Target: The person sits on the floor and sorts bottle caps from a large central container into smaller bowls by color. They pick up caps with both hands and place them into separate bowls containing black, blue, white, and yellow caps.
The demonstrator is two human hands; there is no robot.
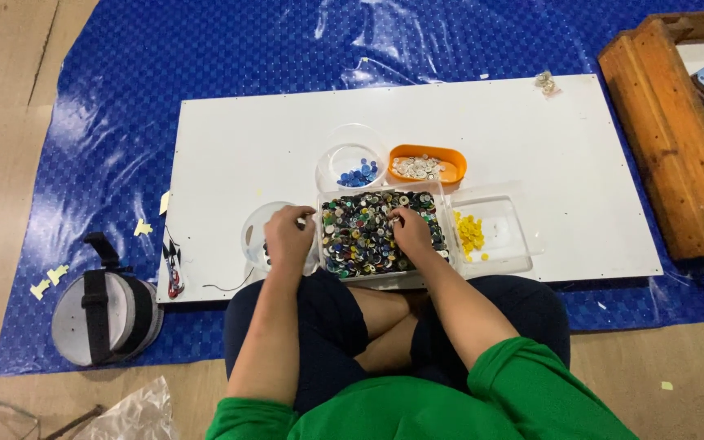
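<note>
A clear rectangular tray [322, 244] heaped with mixed coloured buttons [360, 236] sits on a white board [270, 138] in front of my crossed legs. My right hand [411, 232] rests in the button pile, fingers bent down among them. My left hand [288, 238] hovers over a clear round bowl [253, 232] at the tray's left, fingers curled; whether it pinches a button is hidden. Behind the tray stand a clear round bowl with blue buttons [352, 167] and an orange oval dish with white buttons [427, 165]. A clear square tray [499, 236] on the right holds yellow buttons [469, 235].
The board lies on a blue tarp [205, 57] over a tan floor. A wooden crate [678, 138] stands at the right edge. A grey round case with black straps [106, 314] lies at the left, near small paper scraps. A small trinket [544, 81] sits at the board's far edge.
</note>
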